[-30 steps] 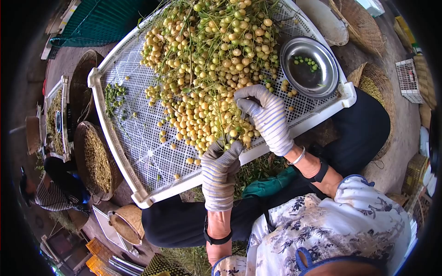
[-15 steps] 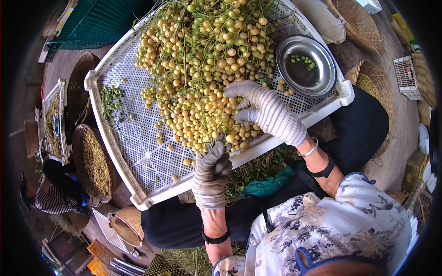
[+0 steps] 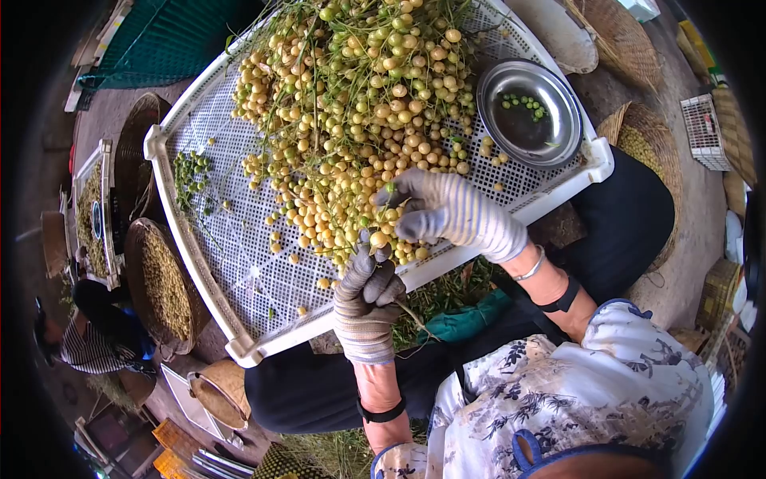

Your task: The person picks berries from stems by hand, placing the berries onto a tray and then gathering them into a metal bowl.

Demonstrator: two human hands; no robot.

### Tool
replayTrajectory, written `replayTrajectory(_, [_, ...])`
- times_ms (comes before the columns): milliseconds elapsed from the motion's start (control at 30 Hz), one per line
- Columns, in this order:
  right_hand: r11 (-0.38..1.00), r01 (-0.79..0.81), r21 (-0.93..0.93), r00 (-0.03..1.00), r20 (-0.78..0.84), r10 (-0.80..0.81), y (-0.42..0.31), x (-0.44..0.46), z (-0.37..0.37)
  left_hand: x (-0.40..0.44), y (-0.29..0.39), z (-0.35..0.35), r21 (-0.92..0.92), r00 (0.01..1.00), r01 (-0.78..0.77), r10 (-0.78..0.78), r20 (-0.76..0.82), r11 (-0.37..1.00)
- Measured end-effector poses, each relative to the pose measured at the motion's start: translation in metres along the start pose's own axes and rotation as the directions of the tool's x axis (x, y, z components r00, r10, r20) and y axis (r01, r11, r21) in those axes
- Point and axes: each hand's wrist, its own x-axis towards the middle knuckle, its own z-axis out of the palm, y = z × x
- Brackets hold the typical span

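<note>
My left hand (image 3: 366, 299), in a striped glove with dark fingertips, is closed on a thin fruit stem (image 3: 416, 321) at the tray's front edge. The stem's bare end pokes out to the right, and a few small round yellow fruits show at my fingertips. Just above and to the right, my gloved right hand (image 3: 459, 209) has its thumb and fingers apart over the loose fruits. One green fruit (image 3: 390, 187) is by its index fingertip; whether they touch I cannot tell. A large heap of yellow and green fruits (image 3: 359, 104) on stems covers the middle of the white perforated tray (image 3: 247, 291).
A metal bowl (image 3: 531, 148) with several green fruits stands on the tray's right. Small green fruits (image 3: 191, 180) lie at its left. Beyond the tray are a fruit-filled basket (image 3: 166, 279) on the left, another basket (image 3: 638, 148) on the right, and a person in stripes (image 3: 92, 343).
A bare stem now sticks out of my left hand to the right. My right hand has shifted slightly down and left, its fingers nearer the left hand.
</note>
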Motion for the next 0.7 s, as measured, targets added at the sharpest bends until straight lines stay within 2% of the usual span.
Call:
replayTrajectory(33, [0.979, -0.031, 0.200, 0.999, -0.030, 0.037, 0.004, 0.000, 0.011, 0.000, -0.002, 0.001, -0.002, 1.000, 0.014, -0.014, -0.018, 1.000])
replayTrajectory(67, [0.972, -0.067, 0.224, 0.997, -0.022, 0.074, 0.002, 0.000, 0.015, 0.001, -0.004, 0.002, -0.006, 0.999, 0.028, -0.028, -0.036, 1.000])
replayTrajectory(133, [0.992, 0.048, 0.113, 0.997, -0.073, -0.040, 0.014, 0.005, 0.018, 0.000, -0.004, 0.000, 0.001, 0.999, 0.022, -0.022, -0.035, 1.000])
replayTrajectory(233, [0.986, -0.163, 0.034, 0.984, 0.077, 0.160, 0.001, 0.005, 0.004, -0.004, -0.003, 0.000, -0.007, 0.998, 0.019, -0.019, -0.067, 1.000])
replayTrajectory(333, [0.951, -0.130, -0.280, 0.980, 0.109, 0.166, -0.007, 0.008, 0.000, -0.005, -0.002, -0.001, 0.001, 0.997, 0.027, -0.027, -0.079, 1.000])
replayTrajectory(367, [0.924, 0.253, -0.288, 0.967, 0.055, -0.248, 0.003, 0.013, 0.007, -0.005, -0.002, -0.002, -0.008, 0.996, 0.032, -0.032, -0.082, 0.999])
replayTrajectory(500, [0.931, 0.250, -0.266, 0.968, 0.104, -0.230, 0.010, 0.012, 0.004, -0.004, -0.001, 0.003, 0.013, 0.996, 0.050, -0.049, -0.079, 0.999])
replayTrajectory(600, [0.744, 0.402, -0.534, 0.911, 0.155, -0.381, 0.008, 0.011, -0.002, -0.008, 0.002, 0.004, 0.076, 0.985, 0.044, -0.030, -0.172, 0.996])
replayTrajectory(633, [0.685, 0.398, -0.610, 0.907, 0.153, -0.391, 0.005, 0.009, 0.000, -0.009, 0.003, 0.008, 0.110, 0.977, 0.044, -0.020, -0.211, 0.993])
replayTrajectory(700, [0.682, 0.332, -0.651, 0.942, 0.199, -0.269, 0.007, 0.006, -0.008, -0.010, 0.005, 0.005, 0.145, 0.980, 0.095, -0.067, -0.186, 0.985])
